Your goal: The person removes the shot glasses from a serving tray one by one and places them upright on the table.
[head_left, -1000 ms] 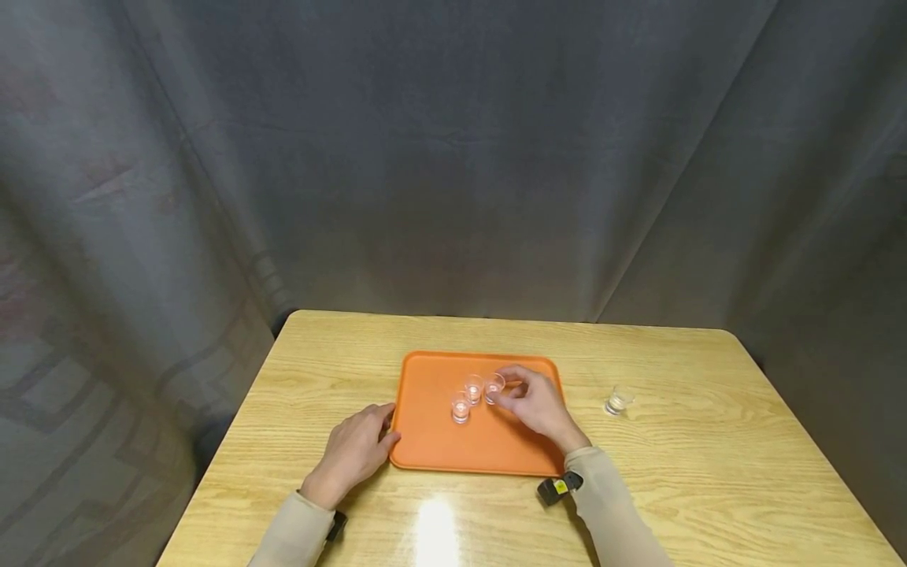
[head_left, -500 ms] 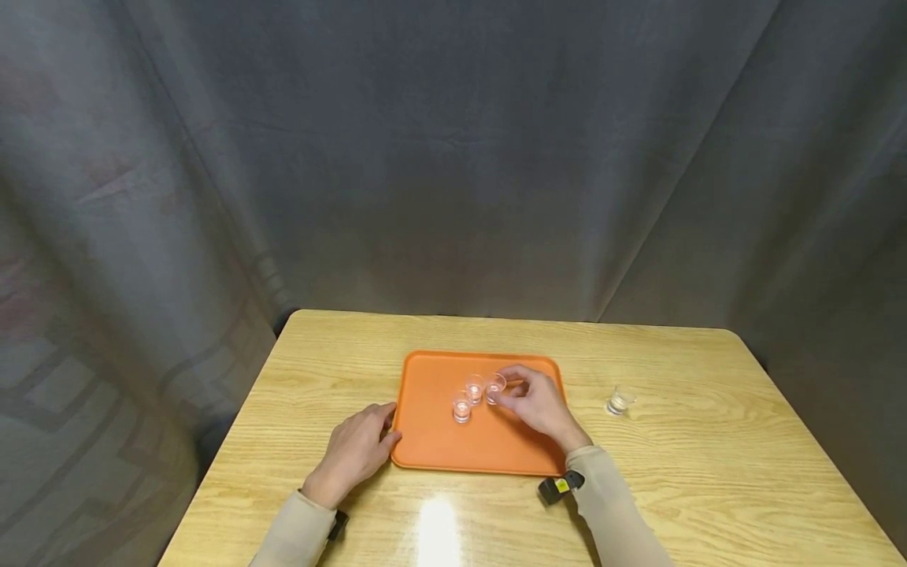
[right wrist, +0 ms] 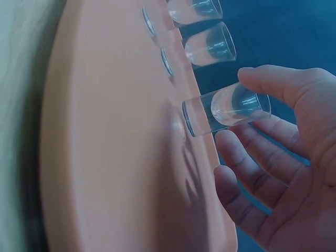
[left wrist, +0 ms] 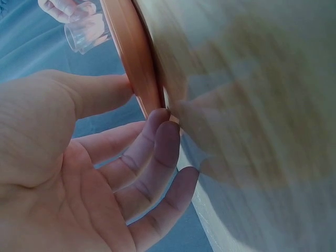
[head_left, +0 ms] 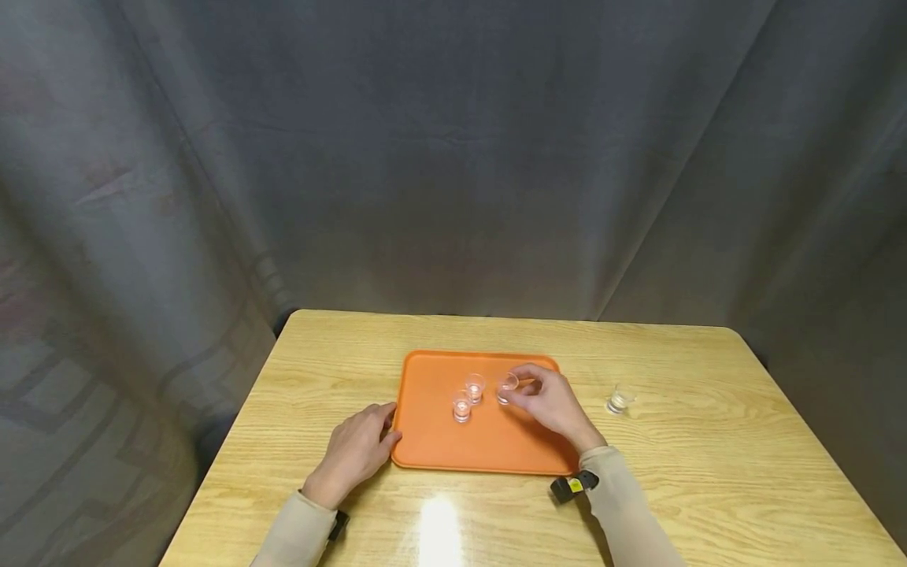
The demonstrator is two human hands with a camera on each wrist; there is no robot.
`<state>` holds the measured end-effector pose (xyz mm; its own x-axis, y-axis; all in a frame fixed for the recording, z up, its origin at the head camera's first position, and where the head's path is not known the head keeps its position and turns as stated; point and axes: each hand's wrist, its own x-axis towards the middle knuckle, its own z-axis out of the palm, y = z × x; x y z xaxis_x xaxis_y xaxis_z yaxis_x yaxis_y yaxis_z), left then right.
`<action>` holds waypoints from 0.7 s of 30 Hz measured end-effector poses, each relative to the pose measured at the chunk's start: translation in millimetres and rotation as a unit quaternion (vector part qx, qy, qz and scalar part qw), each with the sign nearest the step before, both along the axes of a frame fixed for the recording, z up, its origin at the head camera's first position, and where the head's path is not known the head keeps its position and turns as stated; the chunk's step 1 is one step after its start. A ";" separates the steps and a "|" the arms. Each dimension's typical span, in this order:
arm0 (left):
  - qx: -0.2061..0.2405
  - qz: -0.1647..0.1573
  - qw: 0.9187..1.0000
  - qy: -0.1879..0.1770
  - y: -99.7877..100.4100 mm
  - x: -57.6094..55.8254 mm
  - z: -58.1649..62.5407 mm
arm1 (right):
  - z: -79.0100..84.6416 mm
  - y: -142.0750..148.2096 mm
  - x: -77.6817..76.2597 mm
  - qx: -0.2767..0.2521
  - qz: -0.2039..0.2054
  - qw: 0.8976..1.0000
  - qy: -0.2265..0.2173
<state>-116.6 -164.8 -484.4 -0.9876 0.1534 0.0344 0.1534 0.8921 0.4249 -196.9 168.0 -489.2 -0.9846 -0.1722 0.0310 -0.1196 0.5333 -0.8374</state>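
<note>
In the head view, an orange tray (head_left: 431, 447) lies on the wooden table. My left hand (head_left: 354, 447) is at its left edge; the left wrist view has the thumb on the tray rim (left wrist: 137, 58) and curled fingers against the outer side. My right hand (head_left: 551, 402) pinches a clear shot glass (head_left: 505, 392) near its rim, over the right half of the tray. That shot glass (right wrist: 198, 118) is upright, its base close to the tray surface. To its left stand two similar shot glasses, one farther back (head_left: 474, 390) and one nearer (head_left: 461, 409).
Right of the tray, another clear shot glass (head_left: 618, 401) stands on the table (head_left: 708, 457). Dark grey curtains (head_left: 453, 157) hang behind the table and along both sides. A bright reflection shines on the tabletop in front of the tray.
My right hand has shifted right with its shot glass, widening the gap to the other two on the tray. The left hand has stayed at the tray edge.
</note>
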 end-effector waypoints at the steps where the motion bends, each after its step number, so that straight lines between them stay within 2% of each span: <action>1: -0.001 0.000 1.000 0.000 0.0 0.0 0.0 | 0.2 1.4 0.5 0.001 -0.001 1.000 0.001; 21: -0.004 0.000 1.000 0.002 0.1 0.2 -0.4 | 4.9 26.7 7.7 0.006 -0.042 0.999 -0.002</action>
<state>-116.4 -164.8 -484.8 -0.9874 0.1540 0.0375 0.1555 0.8957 0.4166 -189.2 194.7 -484.4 -0.9957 -0.0893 0.0264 -0.0714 0.5507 -0.8317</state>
